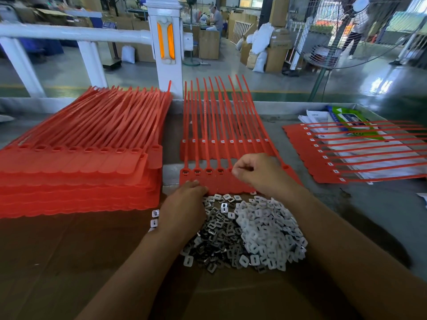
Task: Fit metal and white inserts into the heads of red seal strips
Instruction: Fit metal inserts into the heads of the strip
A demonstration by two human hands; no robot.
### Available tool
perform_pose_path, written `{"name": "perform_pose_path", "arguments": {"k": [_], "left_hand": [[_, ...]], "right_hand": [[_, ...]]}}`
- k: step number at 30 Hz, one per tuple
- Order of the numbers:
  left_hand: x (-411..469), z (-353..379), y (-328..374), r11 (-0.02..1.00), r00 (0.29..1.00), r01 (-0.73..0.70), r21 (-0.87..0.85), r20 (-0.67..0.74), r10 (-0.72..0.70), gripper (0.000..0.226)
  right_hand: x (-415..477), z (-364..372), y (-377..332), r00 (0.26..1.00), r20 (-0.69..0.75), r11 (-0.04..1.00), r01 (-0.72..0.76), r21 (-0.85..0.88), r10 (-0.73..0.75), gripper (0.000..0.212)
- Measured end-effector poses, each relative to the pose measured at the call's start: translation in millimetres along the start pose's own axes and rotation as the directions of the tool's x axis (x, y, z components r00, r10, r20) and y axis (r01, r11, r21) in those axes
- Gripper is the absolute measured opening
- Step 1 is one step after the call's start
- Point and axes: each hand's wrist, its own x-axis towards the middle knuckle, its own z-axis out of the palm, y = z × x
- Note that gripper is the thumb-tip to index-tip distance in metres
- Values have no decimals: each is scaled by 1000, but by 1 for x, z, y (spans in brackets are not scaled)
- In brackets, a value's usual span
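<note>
A joined row of red seal strips (215,183) lies in front of me, with metal inserts showing in its leftmost heads. My right hand (258,174) hovers over the row's middle heads with fingers curled; what they pinch is hidden. My left hand (184,204) rests with its fingertips on the row's lower left edge. Below lie a heap of dark metal inserts (219,236) and a heap of white inserts (270,232). A second red row (226,148) with white inserts in its heads lies just behind.
A thick stack of red seal strip sheets (76,172) fills the left of the table. Another fitted row (346,153) lies on papers at the right. A white railing post (166,42) stands behind. Brown cardboard (69,262) covers the near table.
</note>
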Motion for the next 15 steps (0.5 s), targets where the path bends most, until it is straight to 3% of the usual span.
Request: {"name": "perform_pose_path", "arguments": {"k": [8, 15], "left_hand": [[0, 0, 0, 1000, 1000, 1, -10, 2, -1, 47], [0, 0, 0, 1000, 1000, 7, -11, 4, -7, 47]], "right_hand": [[26, -11, 24, 970, -114, 976, -207, 69, 214, 10], [39, 4, 19, 981, -84, 984, -178, -25, 176, 10]]}}
